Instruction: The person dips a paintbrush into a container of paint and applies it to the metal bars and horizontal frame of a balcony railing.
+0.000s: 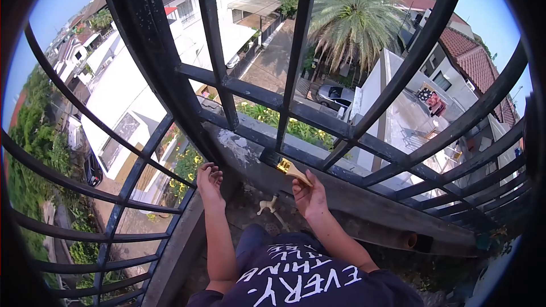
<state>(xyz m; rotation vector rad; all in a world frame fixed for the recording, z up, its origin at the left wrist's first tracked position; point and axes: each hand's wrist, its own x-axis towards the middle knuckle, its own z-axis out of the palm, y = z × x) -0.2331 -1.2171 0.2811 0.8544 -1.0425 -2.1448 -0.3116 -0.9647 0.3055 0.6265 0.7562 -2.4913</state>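
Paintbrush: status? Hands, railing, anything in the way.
Right hand grips paintbrush, bristles on lower rail. Left hand empty, by corner post. Nothing in the way.

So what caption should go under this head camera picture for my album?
High on a balcony, the right hand holds a paintbrush against the black railing while the left hand rests by the ledge.

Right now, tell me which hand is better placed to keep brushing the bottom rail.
Right. The right hand already holds the paintbrush, bristles against the bottom rail. The left hand is empty, resting by the corner post.
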